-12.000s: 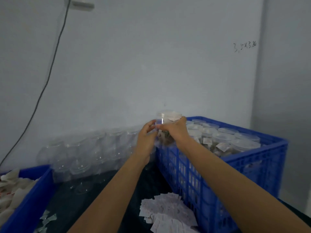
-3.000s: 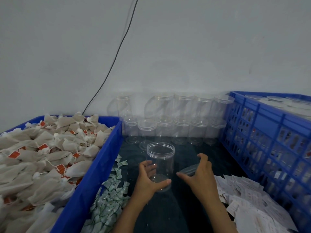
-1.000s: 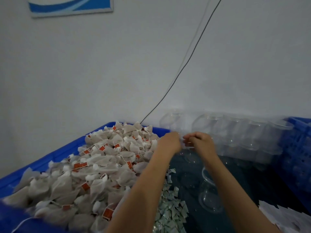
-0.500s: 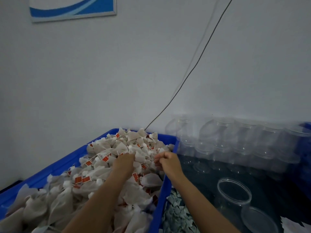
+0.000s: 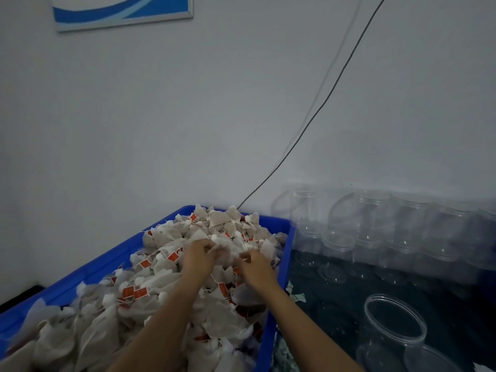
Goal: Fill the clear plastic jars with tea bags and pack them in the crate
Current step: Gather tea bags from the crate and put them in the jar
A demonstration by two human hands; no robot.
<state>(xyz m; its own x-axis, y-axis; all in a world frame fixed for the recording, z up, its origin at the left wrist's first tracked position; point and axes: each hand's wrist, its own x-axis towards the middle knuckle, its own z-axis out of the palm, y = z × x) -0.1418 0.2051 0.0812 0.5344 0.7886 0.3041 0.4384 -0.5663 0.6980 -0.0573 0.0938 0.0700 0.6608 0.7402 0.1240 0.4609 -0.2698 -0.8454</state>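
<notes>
- Head view: the left hand (image 5: 200, 257) and right hand (image 5: 256, 267) are both sunk in the heap of tea bags (image 5: 166, 272) in the blue bin (image 5: 88, 269), fingers curled and pinching bags.
- Red tags (image 5: 135, 292) lie left of the fingers; their print is unreadable.
- An open clear plastic jar (image 5: 394, 326) stands right of the fingers, well apart, lid (image 5: 429, 359) beside it.
- Empty jars (image 5: 402, 229) line the wall.

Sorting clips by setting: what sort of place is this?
Probably a small tea packing workroom: a blue bin heaped with tea bags, rows of empty clear jars, and one open jar ready for filling.
</notes>
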